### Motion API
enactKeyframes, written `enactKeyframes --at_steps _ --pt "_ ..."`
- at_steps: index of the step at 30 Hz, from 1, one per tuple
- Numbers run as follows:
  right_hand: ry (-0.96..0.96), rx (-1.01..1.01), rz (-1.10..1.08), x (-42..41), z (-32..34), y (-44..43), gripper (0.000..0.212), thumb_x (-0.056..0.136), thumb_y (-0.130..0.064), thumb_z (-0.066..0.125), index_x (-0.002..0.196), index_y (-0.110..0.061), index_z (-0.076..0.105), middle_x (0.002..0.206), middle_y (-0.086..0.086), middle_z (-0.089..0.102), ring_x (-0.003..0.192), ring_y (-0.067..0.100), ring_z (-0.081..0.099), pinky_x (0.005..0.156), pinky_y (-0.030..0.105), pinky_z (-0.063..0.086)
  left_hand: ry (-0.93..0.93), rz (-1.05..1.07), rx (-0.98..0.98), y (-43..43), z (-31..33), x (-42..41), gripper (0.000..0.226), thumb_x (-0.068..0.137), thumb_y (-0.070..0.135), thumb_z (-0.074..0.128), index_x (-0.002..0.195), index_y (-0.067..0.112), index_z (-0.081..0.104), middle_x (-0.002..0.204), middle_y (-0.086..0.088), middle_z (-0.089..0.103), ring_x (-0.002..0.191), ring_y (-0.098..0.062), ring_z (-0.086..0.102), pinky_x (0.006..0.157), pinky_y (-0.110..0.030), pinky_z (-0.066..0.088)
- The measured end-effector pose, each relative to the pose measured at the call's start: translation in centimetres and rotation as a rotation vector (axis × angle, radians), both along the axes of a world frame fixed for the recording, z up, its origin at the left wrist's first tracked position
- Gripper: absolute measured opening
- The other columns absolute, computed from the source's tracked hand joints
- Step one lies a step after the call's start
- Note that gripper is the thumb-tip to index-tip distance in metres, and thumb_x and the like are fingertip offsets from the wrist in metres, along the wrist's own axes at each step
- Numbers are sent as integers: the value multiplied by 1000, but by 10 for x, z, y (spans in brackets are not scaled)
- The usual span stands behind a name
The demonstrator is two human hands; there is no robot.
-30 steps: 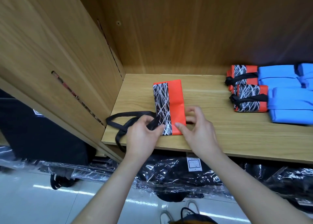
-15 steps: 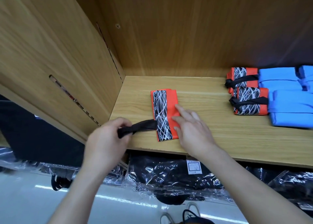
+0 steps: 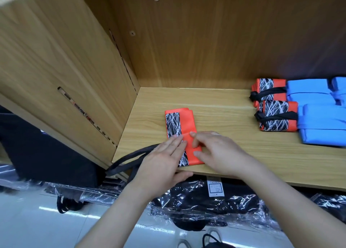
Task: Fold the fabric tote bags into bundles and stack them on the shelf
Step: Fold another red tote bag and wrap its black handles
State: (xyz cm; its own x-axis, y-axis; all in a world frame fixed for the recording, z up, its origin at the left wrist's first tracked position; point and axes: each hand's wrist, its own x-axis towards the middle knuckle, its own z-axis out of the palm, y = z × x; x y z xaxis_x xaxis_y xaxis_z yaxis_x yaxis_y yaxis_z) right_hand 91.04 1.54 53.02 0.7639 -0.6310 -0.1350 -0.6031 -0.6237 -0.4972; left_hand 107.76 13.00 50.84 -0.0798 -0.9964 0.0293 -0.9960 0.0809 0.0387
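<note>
A folded orange tote bag (image 3: 184,124) with a black-and-white scribble panel lies lengthwise on the wooden shelf (image 3: 243,154), near its front left corner. My left hand (image 3: 162,159) lies flat on the bag's near left part, fingers straight. My right hand (image 3: 215,150) sits on the near orange part, its bent index finger and thumb pinching a raised fold of fabric. The bag's black handles (image 3: 131,157) trail left from under my left hand and hang over the shelf's front edge.
Two tied orange bundles (image 3: 275,105) and blue bundles (image 3: 322,124) sit at the shelf's right. A wooden side panel (image 3: 74,79) walls the left and a back panel stands behind. Plastic-wrapped black bags (image 3: 206,201) lie below the shelf.
My left hand let go of the black handles it had pulled out to the left and moved right onto the bag. My right hand went from pressing flat to pinching the orange fabric.
</note>
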Motion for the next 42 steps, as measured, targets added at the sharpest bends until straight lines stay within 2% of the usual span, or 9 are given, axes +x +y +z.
enactKeyframes --at_steps 3,7,12,16,20,30,35,38,42 --pt "-258 144 -141 3 -1 -21 41 84 -27 71 121 -32 52 128 -5 58 121 13 53 105 39 41 86 -77 13 6 2 3 73 79 36 68 143 10 44 150 -6 42 139 -19 38 109 -37 40" --pt "-99 109 -54 20 -2 -37 101 76 -37 79 152 -37 12 157 -1 22 144 22 21 118 39 21 223 -136 17 16 2 4 82 64 2 66 143 16 46 150 2 41 139 -11 36 114 -27 29" --pt "-62 109 23 37 -1 -41 83 69 -31 85 141 -23 44 134 0 50 126 19 43 109 35 33 633 50 17 16 6 8 69 70 -12 66 126 29 63 129 17 59 119 6 50 103 -11 34" --pt "-279 239 -96 37 -9 -34 45 80 -19 77 122 -22 61 116 3 61 108 22 56 101 39 42 788 300 -130 5 11 6 20 86 25 71 104 32 65 82 4 72 64 -12 60 64 -34 49" --pt "-446 512 -224 34 -6 -33 20 92 -13 62 105 -26 69 112 1 69 107 17 61 103 38 44 821 371 -189 -5 11 0 29 86 41 65 106 22 60 87 8 71 81 -12 66 76 -37 52" --pt "-839 880 -564 31 6 -2 39 84 4 41 84 -12 76 93 12 75 85 26 63 78 37 49 587 450 -203 -24 27 -14 58 89 27 66 142 16 43 137 -1 51 121 -20 51 99 -29 39" --pt "-1004 859 -628 38 8 12 17 86 -35 63 90 -22 74 91 -1 62 81 14 57 72 30 45 438 479 -178 -29 34 -26 44 93 29 58 132 12 45 111 -8 64 108 -32 55 80 -36 40" --pt "-899 641 -500 37 5 14 35 79 -15 77 112 -22 66 99 -1 59 84 5 57 79 17 46 331 437 -158 -26 29 -25 38 93 38 57 119 11 51 92 -9 63 104 -30 49 79 -39 43" --pt "-928 636 -418 29 9 13 39 76 -2 77 109 -23 68 96 0 67 84 5 62 85 19 49 850 395 -83 -22 19 -19 43 92 20 63 132 18 49 116 2 64 114 -14 56 94 -22 43"
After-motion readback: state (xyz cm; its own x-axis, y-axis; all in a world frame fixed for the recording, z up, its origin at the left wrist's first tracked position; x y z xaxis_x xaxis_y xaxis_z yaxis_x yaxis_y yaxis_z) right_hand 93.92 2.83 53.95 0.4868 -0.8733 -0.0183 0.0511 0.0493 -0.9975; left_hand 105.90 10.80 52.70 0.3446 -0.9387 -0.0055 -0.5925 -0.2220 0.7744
